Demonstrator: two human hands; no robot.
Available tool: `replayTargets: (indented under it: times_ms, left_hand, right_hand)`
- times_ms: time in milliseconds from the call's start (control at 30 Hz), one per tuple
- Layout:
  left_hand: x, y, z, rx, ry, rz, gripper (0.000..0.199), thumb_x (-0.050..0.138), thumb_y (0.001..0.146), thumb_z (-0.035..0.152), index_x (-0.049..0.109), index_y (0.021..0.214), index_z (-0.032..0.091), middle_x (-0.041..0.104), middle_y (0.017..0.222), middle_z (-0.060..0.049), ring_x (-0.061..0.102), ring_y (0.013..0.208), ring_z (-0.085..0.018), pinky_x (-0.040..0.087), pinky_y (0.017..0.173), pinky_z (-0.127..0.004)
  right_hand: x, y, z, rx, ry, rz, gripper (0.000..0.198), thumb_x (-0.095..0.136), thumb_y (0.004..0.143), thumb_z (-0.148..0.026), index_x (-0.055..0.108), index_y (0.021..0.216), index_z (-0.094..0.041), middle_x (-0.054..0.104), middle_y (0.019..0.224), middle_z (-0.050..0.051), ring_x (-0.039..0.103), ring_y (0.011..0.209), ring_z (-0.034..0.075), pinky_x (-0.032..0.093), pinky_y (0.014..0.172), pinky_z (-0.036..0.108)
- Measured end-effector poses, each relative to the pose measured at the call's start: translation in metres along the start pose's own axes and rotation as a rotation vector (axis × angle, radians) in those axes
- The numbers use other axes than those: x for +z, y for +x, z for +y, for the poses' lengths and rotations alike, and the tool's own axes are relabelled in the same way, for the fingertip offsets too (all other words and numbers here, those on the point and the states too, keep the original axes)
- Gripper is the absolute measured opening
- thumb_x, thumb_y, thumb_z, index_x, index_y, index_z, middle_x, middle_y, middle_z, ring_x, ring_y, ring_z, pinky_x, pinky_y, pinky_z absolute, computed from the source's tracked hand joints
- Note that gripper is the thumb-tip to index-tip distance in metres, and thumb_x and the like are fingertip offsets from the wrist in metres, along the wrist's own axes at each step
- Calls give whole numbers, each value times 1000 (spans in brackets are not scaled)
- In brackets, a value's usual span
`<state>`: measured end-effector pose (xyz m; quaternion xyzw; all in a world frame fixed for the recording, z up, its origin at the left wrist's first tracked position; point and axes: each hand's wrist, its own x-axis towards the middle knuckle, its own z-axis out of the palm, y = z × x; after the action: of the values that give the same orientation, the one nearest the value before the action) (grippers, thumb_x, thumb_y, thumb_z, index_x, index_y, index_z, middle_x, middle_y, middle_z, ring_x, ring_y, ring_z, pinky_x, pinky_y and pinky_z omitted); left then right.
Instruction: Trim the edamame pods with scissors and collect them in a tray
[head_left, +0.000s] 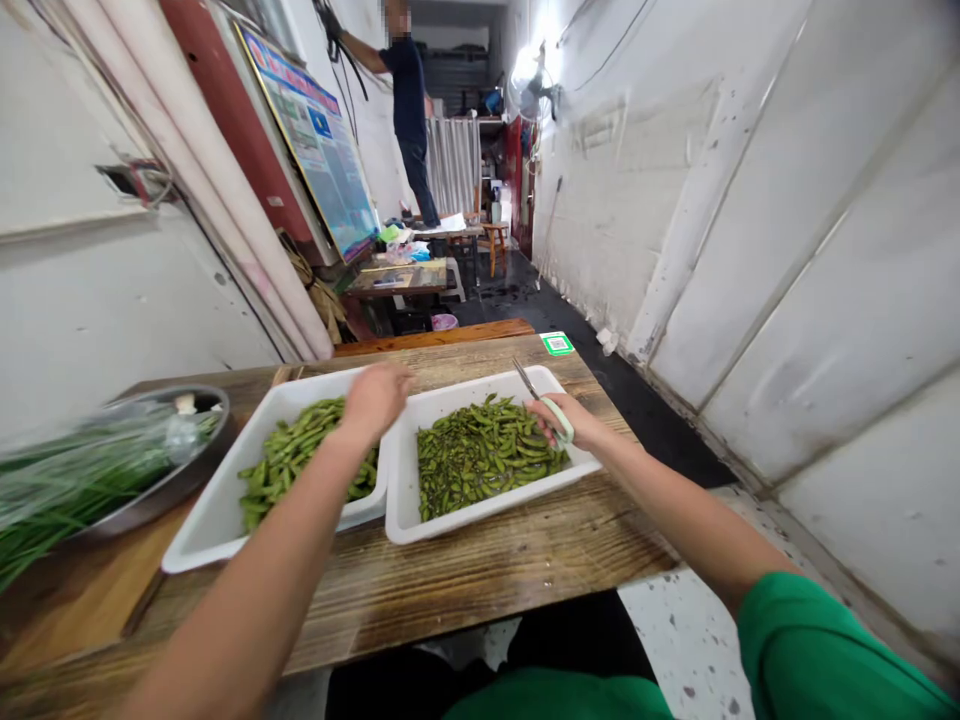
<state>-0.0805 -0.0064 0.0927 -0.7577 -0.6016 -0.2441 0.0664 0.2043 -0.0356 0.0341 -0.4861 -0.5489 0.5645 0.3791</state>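
My right hand point(568, 420) grips a pair of scissors point(559, 417) with pale green handles, above the right edge of a white tray point(401, 500). The narrow metal blades point forward and left. Green soybean pods point(480, 455) lie in this tray, seemingly in shallow water. Over the inner rim of a second white tray point(206, 535), on the left, is my left hand point(375, 402), its fingers bent together. Whatever it may hold is hidden. More green pods point(300, 440) are heaped in that left tray, partly covered by my forearm.
Both trays stand on a wooden table point(465, 590). At left, a metal basin point(217, 405) holds bagged long green vegetables point(82, 480). A QR card point(556, 343) lies at the far corner. Beyond, a person point(409, 100) stands raised, reaching to the left wall.
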Motion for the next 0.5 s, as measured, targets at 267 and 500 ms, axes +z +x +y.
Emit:
replayTargets:
  times_ms: [267,500]
  left_hand:
    - [112,9,97,-3,-518,-299,19,65,52,10,53,41,20,57,51,-5,55,67,-20,37,71,-26]
    - [121,11,83,-97,-629,-363,8,62,51,11,61,52,19,60,57,-4,53,63,-18,36,64,-24]
  right_hand:
    - [-1,2,1,-13,-3,7,36,62,66,-45,41,62,-16,43,46,-6,38,32,5,31,28,16]
    - [-3,7,8,13,-101,-71,40,63,64,-50,43,62,-15,42,45,-5,39,32,5,34,29,17]
